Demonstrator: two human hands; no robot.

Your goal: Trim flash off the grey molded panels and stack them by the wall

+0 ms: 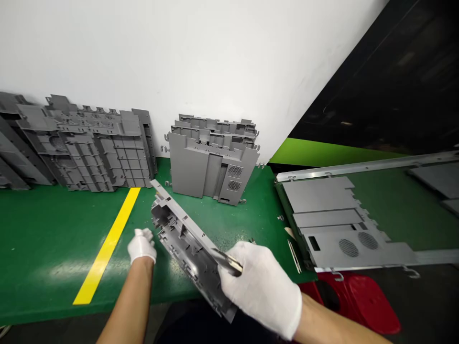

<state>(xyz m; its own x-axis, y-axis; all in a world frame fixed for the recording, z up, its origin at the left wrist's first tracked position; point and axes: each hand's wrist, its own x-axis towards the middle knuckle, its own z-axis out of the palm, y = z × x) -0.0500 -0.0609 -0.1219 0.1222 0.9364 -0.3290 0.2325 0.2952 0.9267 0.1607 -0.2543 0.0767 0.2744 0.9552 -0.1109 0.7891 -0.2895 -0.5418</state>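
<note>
Showing a ribbed, notch-edged inner face, the gray panel [189,244] slants, clasped alongside a slim tool [234,264] in the right hand [261,286], near the fisted left hand [141,245].

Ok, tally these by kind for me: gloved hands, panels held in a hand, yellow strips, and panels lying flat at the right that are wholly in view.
Gloved hands: 2 (left hand, right hand)
Held panel: 1
Yellow strip: 1
Flat-lying panel: 1, leaving out those cut off by the picture's edge
Total: 5
</note>
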